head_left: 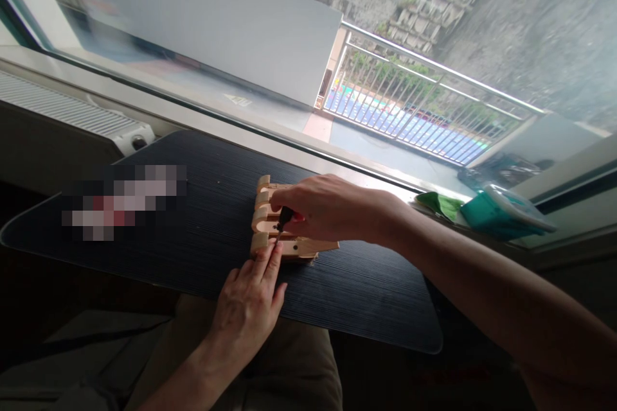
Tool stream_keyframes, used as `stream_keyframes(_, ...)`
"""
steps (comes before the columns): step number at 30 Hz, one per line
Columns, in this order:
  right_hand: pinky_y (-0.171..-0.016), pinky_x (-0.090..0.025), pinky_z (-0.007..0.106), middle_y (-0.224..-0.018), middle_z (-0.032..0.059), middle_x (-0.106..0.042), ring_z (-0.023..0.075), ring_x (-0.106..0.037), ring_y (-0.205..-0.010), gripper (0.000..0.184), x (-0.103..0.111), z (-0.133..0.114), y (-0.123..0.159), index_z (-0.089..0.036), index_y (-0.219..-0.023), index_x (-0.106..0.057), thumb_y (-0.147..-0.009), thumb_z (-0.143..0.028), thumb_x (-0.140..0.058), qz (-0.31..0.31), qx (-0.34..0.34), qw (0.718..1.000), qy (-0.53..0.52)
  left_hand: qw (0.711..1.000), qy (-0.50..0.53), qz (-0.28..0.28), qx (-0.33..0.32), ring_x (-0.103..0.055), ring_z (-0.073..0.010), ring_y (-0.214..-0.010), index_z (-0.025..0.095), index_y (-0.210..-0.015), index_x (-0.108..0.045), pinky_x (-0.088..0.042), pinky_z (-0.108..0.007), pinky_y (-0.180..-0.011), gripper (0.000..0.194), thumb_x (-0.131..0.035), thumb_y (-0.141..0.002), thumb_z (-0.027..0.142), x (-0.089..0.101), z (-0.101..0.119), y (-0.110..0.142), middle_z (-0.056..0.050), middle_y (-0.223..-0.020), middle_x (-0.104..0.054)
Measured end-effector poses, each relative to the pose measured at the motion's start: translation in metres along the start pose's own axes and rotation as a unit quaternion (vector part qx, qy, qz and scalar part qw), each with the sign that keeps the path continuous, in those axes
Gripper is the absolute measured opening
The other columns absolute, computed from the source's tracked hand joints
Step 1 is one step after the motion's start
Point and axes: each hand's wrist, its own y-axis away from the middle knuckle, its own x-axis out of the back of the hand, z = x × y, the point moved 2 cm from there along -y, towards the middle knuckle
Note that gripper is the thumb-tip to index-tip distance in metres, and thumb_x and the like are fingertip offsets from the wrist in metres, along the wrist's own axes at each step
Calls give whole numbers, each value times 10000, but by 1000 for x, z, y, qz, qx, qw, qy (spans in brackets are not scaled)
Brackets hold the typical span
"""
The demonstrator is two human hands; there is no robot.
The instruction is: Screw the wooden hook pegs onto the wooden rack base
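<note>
A light wooden piece (260,217) with a row of several rounded, curved ends along its left side lies on the dark tabletop (376,289). My right hand (332,209) is closed around the dark handle of a screwdriver (285,217), whose thin shaft points down at the near part of the wood. Stretched out from below, my left hand (250,298) rests its index and middle fingertips on the near edge of the wood, close to the screwdriver's tip. The exact tip and much of the wood's far right side are hidden by my hands.
A blurred-out patch (125,202) covers something on the table's left. Behind the table runs a window sill with a green cloth (441,205) and a teal container (504,212) at the right. A white radiator (72,109) stands at the left. Beyond the glass is a metal railing (424,96).
</note>
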Motion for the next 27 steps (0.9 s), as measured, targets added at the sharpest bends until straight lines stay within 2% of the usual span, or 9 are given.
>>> stream_keyframes(3,-583,-286,258,-876,40,-676,134,-547,-739,225,2,-2,-1,-182,-1014,-653,-838,-113,-531,7,27,1000,8,1000,-2,-2,0,-621,-259,-1008,82,-1399,-410,-485,-376,-766,549,-523,-883,231,-1,0,0,-136,-1379,-540)
stream_keyframes(5,-583,-286,259,-887,49,-680,135,-549,-745,224,1,-2,-3,-167,-1019,-652,-849,-106,-519,-7,19,1000,9,1000,-1,-3,1,-617,-263,-1023,83,-1401,-408,-484,-375,-770,552,-524,-883,235,-1,0,0,-135,-1379,-540)
stream_keyframes(11,-562,-271,268,-867,81,-688,135,-533,-655,238,-1,0,-7,-147,-1032,-652,-908,-236,-470,-8,-11,999,30,1000,2,4,-3,-625,-262,-998,73,-1388,-423,-483,-379,-759,546,-535,-876,228,2,-1,1,-142,-1368,-548)
stream_keyframes(15,-576,-270,257,-890,43,-692,128,-536,-697,237,4,1,-4,-195,-1056,-651,-864,-158,-517,5,11,1000,24,1000,5,6,-3,-629,-261,-981,78,-1390,-421,-477,-379,-748,546,-534,-876,226,0,-1,1,-144,-1363,-552)
stream_keyframes(19,-571,-275,260,-883,51,-688,124,-531,-699,222,5,2,-3,-163,-1029,-657,-881,-133,-494,6,17,1000,21,1000,8,4,0,-628,-264,-984,82,-1391,-420,-472,-381,-748,549,-535,-874,224,0,0,0,-144,-1357,-557)
stream_keyframes(24,-547,-266,263,-781,55,-673,117,-488,-609,218,2,3,-5,-150,-963,-665,-917,-224,-465,3,0,1000,15,1000,6,7,-2,-628,-260,-982,75,-1383,-431,-477,-381,-745,539,-532,-875,222,1,0,0,-147,-1355,-558)
stream_keyframes(27,-548,-260,260,-788,43,-670,112,-475,-604,203,4,4,-4,-170,-962,-666,-893,-230,-485,16,1,1000,13,1000,3,7,-3,-629,-257,-983,73,-1381,-436,-483,-381,-743,532,-527,-878,223,0,0,0,-150,-1367,-547)
